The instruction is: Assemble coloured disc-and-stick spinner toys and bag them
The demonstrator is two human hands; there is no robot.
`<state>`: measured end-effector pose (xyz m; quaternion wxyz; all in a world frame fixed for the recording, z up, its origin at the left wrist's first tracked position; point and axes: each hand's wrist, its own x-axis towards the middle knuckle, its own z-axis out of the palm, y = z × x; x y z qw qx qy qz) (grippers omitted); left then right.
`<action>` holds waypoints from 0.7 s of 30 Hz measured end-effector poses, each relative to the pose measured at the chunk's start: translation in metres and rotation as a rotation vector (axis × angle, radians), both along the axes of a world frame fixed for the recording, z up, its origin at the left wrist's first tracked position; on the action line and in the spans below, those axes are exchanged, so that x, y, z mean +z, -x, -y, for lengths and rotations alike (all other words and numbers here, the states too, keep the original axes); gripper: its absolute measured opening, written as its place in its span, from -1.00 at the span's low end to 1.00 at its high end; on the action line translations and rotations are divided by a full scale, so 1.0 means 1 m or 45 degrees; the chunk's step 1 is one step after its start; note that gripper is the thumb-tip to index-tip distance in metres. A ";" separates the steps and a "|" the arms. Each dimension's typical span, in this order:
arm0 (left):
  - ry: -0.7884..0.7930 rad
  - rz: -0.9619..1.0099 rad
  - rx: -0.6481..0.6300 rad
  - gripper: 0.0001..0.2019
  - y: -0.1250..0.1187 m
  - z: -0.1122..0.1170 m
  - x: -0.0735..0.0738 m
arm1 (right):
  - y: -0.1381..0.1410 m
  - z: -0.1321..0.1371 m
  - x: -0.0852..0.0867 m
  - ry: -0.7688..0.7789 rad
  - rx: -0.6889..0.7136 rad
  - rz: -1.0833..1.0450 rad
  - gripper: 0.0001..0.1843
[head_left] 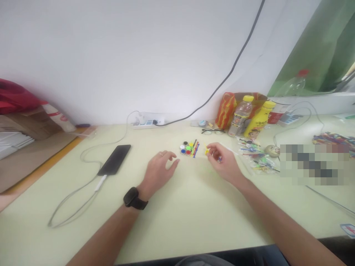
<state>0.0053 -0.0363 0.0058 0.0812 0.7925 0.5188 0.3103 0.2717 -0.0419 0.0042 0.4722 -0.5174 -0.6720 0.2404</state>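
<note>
My left hand [160, 169] hovers over the table with thumb and fingers apart, holding nothing. Just beyond its fingertips lies a cluster of small round discs [188, 148] in black, white, green, blue and red. Beside them are several thin sticks [195, 149] in yellow, red, blue and black. To the right, my right hand [222, 159] is curled, with a small yellow plastic piece [206, 150] at its thumb and fingertips. A bit of blue and white shows under the curled fingers, too small to name.
A phone [114, 160] on a charging cable lies left. Behind are a power strip [148, 122], eyeglasses [213, 131], a clear bottle [240, 116] and a yellow bottle [259, 120]. Clear bags of small colourful parts [259, 159] lie right. The table's front edge is close to me.
</note>
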 end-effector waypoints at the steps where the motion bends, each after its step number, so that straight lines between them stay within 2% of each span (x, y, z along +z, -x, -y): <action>1: -0.008 -0.095 0.070 -0.80 0.005 -0.003 0.001 | -0.005 -0.002 0.001 -0.063 -0.083 0.068 -0.77; 3: 0.047 -0.230 0.179 -0.74 0.012 -0.009 0.001 | -0.014 -0.006 0.003 -0.118 -0.182 0.182 -0.78; 5: 0.143 -0.307 0.248 -0.67 0.018 -0.012 -0.001 | -0.018 -0.008 0.000 -0.076 -0.186 0.354 -0.78; 9: 0.243 -0.351 0.269 -0.61 0.021 -0.014 -0.007 | -0.020 -0.009 -0.008 0.117 -0.013 0.866 -0.86; 11: 0.249 -0.328 0.254 -0.62 0.021 -0.014 -0.008 | -0.019 -0.008 -0.009 0.138 0.013 0.992 -0.86; 14: 0.281 -0.204 0.211 -0.62 0.016 -0.012 -0.007 | -0.019 -0.007 -0.003 0.064 -0.074 0.987 -0.84; 16: 0.312 -0.072 0.158 -0.58 0.012 -0.010 -0.006 | -0.019 -0.005 0.002 0.021 -0.052 0.932 -0.89; 19: 0.376 0.067 0.093 -0.49 0.005 -0.007 -0.006 | -0.019 0.000 0.007 0.043 0.139 0.872 -0.93; 21: 0.434 0.113 0.059 -0.43 0.001 -0.005 -0.007 | -0.018 0.003 0.008 0.111 0.333 0.853 -0.90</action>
